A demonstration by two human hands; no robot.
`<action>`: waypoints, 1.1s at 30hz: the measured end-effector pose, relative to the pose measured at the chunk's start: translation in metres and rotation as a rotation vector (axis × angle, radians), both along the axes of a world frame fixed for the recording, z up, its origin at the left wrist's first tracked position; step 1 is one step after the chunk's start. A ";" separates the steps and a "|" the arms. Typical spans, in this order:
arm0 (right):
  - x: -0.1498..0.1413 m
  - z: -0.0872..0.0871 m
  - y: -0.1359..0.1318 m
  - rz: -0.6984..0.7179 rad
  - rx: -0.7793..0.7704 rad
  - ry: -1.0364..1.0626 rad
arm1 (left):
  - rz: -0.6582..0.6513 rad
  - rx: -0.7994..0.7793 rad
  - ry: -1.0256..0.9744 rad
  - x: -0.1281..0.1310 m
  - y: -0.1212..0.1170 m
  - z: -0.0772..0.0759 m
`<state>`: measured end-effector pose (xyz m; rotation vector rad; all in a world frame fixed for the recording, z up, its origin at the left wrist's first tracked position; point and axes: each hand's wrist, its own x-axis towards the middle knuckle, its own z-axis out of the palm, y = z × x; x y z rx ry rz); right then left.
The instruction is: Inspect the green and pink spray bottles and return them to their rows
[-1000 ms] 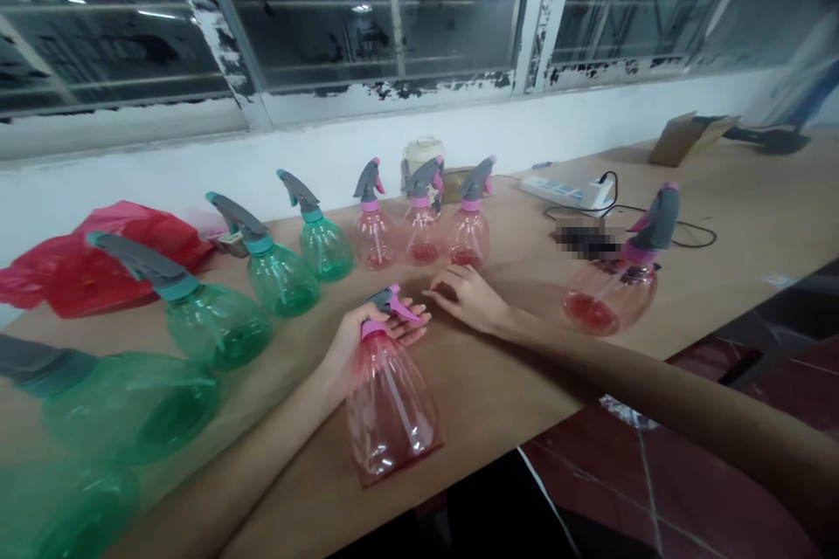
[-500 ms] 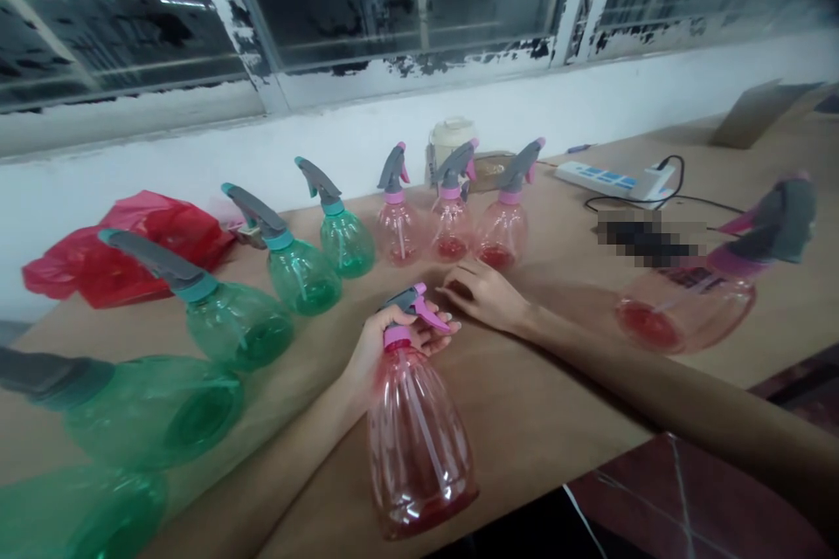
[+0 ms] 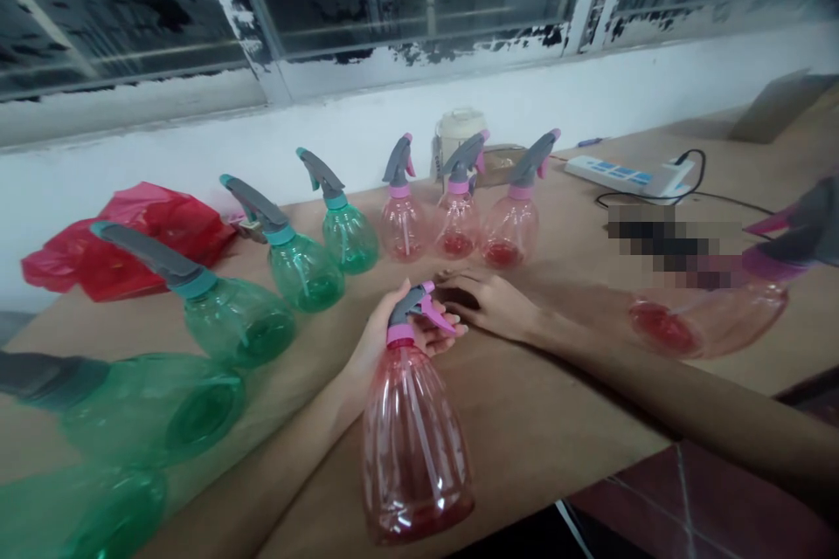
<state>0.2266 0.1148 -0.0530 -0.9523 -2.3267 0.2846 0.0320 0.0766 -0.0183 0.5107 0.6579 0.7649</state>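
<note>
- The left hand [image 3: 377, 334] grips the neck of a pink spray bottle [image 3: 418, 445], with its thumb up beside the grey head and its other fingers loosely spread beyond the pink trigger [image 3: 438, 316].
- That bottle is in the middle foreground, near the front edge of the brown table [image 3: 551, 419], tilted so that its base points toward the wearer; whether the base touches the table cannot be told.
- The right hand [image 3: 488, 301] rests on the table just beyond the left fingertips, its fingers half curled, with a gap under the knuckles; it holds nothing that can be seen.
- Behind the hands, three pink bottles [image 3: 511, 231] stand upright side by side, the rightmost just past the right hand.
- Five green bottles [image 3: 307, 271] curve from there down the left side, the nearest cut off by the picture's edge.
- Another pink bottle [image 3: 711, 319] stands well apart at the right.
- A red plastic bag [image 3: 144, 236] lies at the far left; a white power strip [image 3: 606, 176] lies at the back right.
</note>
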 end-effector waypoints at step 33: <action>0.007 0.003 -0.008 0.032 -0.079 -0.072 | 0.010 -0.012 -0.054 -0.002 -0.001 0.003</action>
